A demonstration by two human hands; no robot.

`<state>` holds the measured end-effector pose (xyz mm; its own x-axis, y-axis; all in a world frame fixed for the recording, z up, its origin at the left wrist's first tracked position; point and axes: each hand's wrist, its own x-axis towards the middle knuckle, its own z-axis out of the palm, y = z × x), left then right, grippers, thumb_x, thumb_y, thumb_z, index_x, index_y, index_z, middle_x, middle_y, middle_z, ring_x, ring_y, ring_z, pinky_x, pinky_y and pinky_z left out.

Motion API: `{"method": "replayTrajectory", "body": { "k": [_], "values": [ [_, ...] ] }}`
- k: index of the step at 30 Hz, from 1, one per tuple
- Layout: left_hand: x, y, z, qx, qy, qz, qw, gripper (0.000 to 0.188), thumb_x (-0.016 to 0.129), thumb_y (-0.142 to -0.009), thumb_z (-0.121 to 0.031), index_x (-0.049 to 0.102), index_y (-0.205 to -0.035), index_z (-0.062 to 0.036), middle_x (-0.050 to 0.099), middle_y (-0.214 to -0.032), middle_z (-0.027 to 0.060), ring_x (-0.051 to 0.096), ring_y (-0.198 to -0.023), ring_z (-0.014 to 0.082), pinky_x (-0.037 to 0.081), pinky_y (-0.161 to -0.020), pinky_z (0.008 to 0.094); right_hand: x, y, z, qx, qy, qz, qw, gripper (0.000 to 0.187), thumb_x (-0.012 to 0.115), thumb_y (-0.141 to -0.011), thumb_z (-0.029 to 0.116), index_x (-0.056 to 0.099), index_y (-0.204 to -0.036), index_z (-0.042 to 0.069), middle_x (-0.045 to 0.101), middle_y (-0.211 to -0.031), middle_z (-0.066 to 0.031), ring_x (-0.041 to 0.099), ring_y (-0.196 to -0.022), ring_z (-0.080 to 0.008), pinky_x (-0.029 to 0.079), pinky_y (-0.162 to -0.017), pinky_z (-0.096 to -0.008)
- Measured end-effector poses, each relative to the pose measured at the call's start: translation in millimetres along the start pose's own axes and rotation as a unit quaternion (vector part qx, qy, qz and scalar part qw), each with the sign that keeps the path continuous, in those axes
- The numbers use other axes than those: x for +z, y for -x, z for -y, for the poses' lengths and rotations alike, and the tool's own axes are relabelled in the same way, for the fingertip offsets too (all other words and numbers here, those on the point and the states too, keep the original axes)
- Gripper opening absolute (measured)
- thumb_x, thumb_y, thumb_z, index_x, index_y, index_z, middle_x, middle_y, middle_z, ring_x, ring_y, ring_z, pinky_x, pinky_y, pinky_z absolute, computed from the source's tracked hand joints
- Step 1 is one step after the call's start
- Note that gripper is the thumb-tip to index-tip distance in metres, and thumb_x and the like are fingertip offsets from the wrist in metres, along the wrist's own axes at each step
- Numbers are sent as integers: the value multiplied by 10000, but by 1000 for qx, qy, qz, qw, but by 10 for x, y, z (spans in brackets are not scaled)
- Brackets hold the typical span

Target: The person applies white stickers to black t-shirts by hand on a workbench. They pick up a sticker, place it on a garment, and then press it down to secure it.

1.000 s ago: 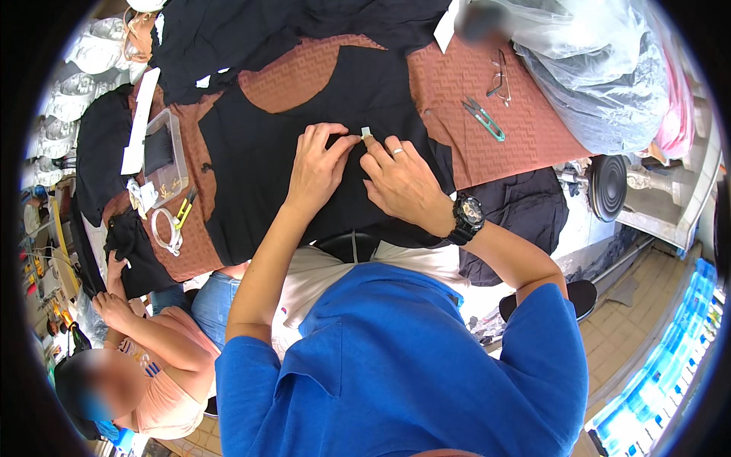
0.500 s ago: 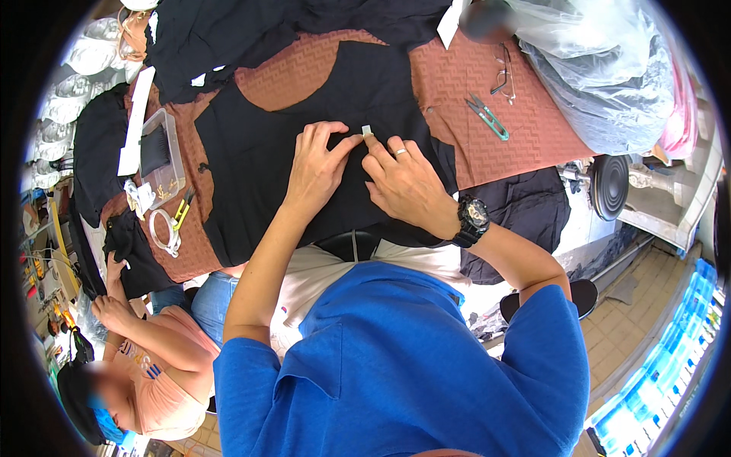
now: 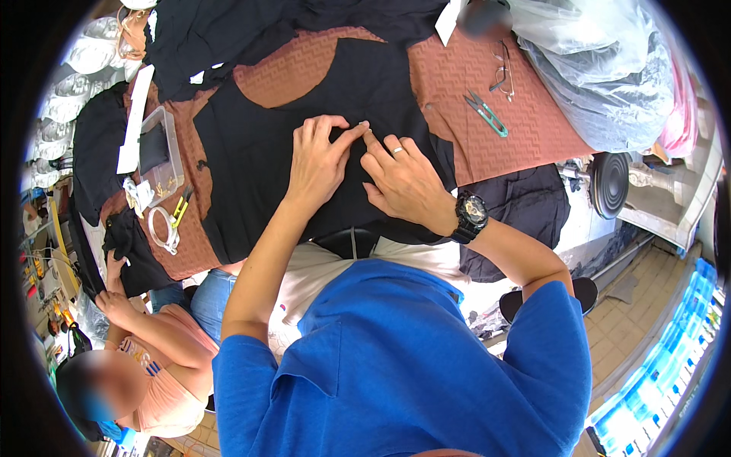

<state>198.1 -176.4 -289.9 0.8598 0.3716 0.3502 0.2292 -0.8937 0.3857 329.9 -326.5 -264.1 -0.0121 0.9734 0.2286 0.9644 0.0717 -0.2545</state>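
Note:
A black cloth garment piece [image 3: 259, 164] with a curved cut-out lies spread before me. My left hand [image 3: 318, 156] rests on it, thumb and forefinger pinched at a small white label [image 3: 368, 128] that their tips nearly cover. From the other side, my right hand [image 3: 405, 177] touches the label with its forefinger. Its other fingers rest on the cloth, and its thumb stays apart. Whether the label is stuck or sewn to the cloth, I cannot tell.
Right of the cloth lie thread snips [image 3: 487, 116] and eyeglasses [image 3: 501, 72], beside a clear plastic bag [image 3: 601, 76]. At left are a plastic box [image 3: 173, 152], a yellow cutter [image 3: 181, 209] and a tape roll [image 3: 161, 230]. A co-worker [image 3: 167, 358] sits at lower left, hands on black cloth.
My left fingertips have moved slightly up and right over the label, which now shows less. My right hand has barely shifted. The co-worker's head and hand have moved.

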Motion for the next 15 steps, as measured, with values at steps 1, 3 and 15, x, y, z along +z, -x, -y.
{"method": "replayTrajectory", "body": {
  "k": [1,3,15],
  "values": [
    [-2,-3,3,-2,3,5,1000,459,708,-818,-7,708,-1235,-201,560,-1136,20,533,-1070,248,414,-886,398,-2,5,14,0,2,1,1000,436,747,-797,290,590,-1110,29,585,-1343,-239,558,-1101,-321,437,-963,-419],
    [-3,-9,22,-5,7,14,1000,483,702,-815,2,709,-1248,-212,551,-1115,19,527,-1053,245,409,-882,398,-18,52,83,12,9,10,1000,491,745,-803,325,583,-1158,28,558,-1386,-253,546,-1153,-339,406,-1036,-461],
    [-262,7,8,6,99,-3,995,449,632,-904,6,615,-1346,-68,596,-1322,98,560,-1203,296,452,-1011,419,-333,1,24,112,-106,-109,982,584,629,-854,38,494,-1422,36,499,-1481,-195,488,-1259,-391,404,-1053,-506]
  ]
}}
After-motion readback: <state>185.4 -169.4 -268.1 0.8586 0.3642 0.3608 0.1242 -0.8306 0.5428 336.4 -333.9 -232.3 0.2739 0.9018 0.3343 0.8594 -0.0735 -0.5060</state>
